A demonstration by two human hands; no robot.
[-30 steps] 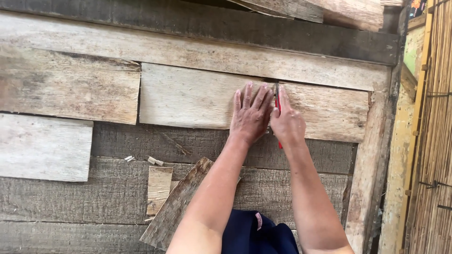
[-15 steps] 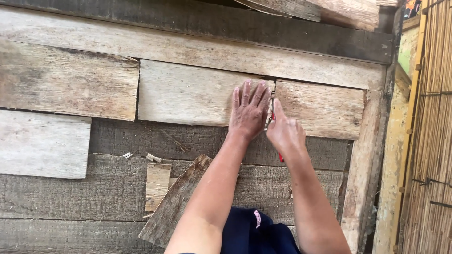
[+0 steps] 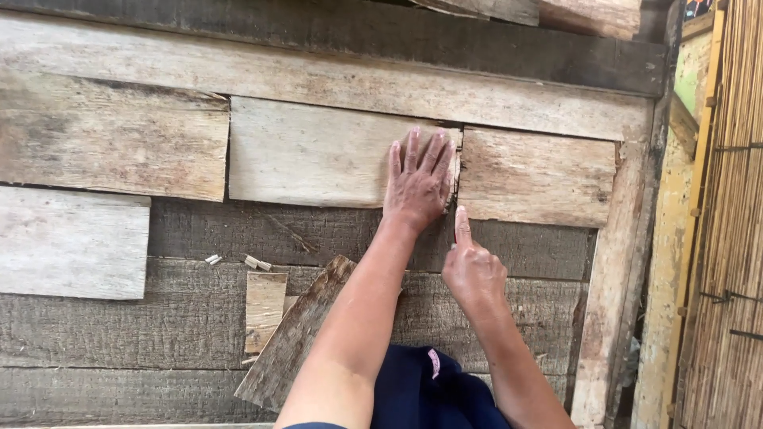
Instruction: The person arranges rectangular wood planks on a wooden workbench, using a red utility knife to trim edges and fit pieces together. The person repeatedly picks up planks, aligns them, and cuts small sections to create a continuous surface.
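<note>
- The view looks down on a surface of rough, weathered wooden boards laid side by side, grey and dark brown, with paler short boards on top.
- The left hand (image 3: 419,179) lies flat, palm down, fingers released and spread, on the right end of a pale middle board (image 3: 310,155).
- The fingertips of that hand reach the board's upper edge, just below a long pale plank (image 3: 334,79) that runs across the whole width.
- The hand sits right at the narrow seam between the middle board and a pale right-hand board (image 3: 536,175), which lies end to end with it.
- The right hand (image 3: 473,270) is lower, over a dark plank, just below the seam.
- Its forefinger points straight up toward the seam; the other fingers are clenched into the palm. It grasps nothing that can be seen.
- The two hands are near each other but apart.
- To the left lies a wider greyish-brown board (image 3: 111,139), its right end close beside the middle board.
- Below that, at the far left, is a whitish board (image 3: 71,242).
- A small pale offcut (image 3: 265,310) rests lower down, beside a dark, bark-like strip (image 3: 298,334) lying at a slant under the left forearm.
- A few small wood chips (image 3: 256,262) lie just above the offcut.
- Dark blue clothing (image 3: 429,393) shows between the forearms at the bottom edge.
- At the right side stands an upright pale post (image 3: 616,302), and beyond it a screen of thin bamboo-like slats (image 3: 731,238).
</note>
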